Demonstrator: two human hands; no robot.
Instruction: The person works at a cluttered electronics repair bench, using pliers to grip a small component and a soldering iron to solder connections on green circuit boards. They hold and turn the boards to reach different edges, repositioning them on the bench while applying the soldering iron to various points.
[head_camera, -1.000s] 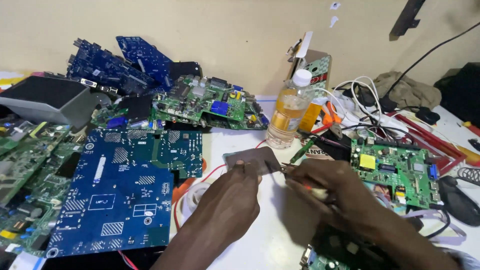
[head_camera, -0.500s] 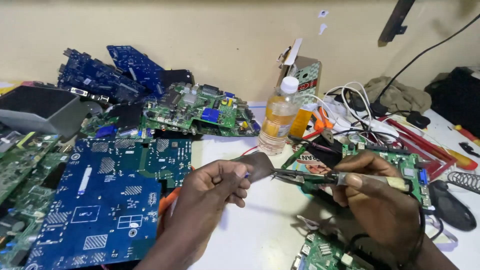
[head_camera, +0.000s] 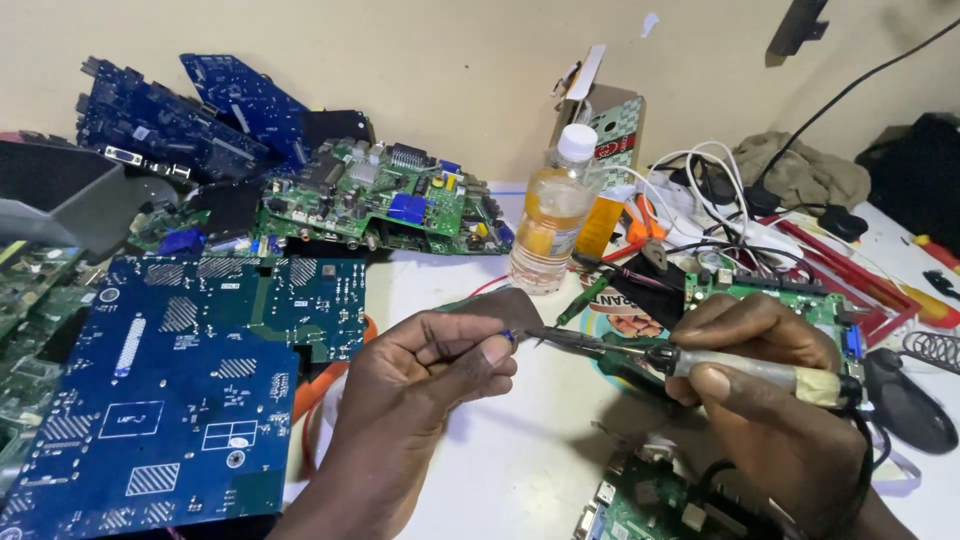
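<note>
My left hand (head_camera: 420, 385) pinches a small blue-tipped wire end (head_camera: 509, 337) between thumb and forefinger, with a thin brownish flat piece (head_camera: 505, 303) behind the fingers. My right hand (head_camera: 770, 400) grips a soldering iron (head_camera: 690, 362) by its taped handle. The iron's dark tip points left and nearly touches the wire end. Both hands hover above the white tabletop (head_camera: 520, 450).
A large blue circuit board (head_camera: 170, 390) lies at left, green boards (head_camera: 385, 200) and more blue ones (head_camera: 190, 115) behind. A capped bottle of yellowish liquid (head_camera: 548, 215) stands mid-table. A green board (head_camera: 780, 290), cables, red-handled tools (head_camera: 850, 280) and a black mouse (head_camera: 905, 400) crowd the right.
Both hands have risen and drawn closer to the camera. The iron's tip has closed in on the wire end held in my left fingers.
</note>
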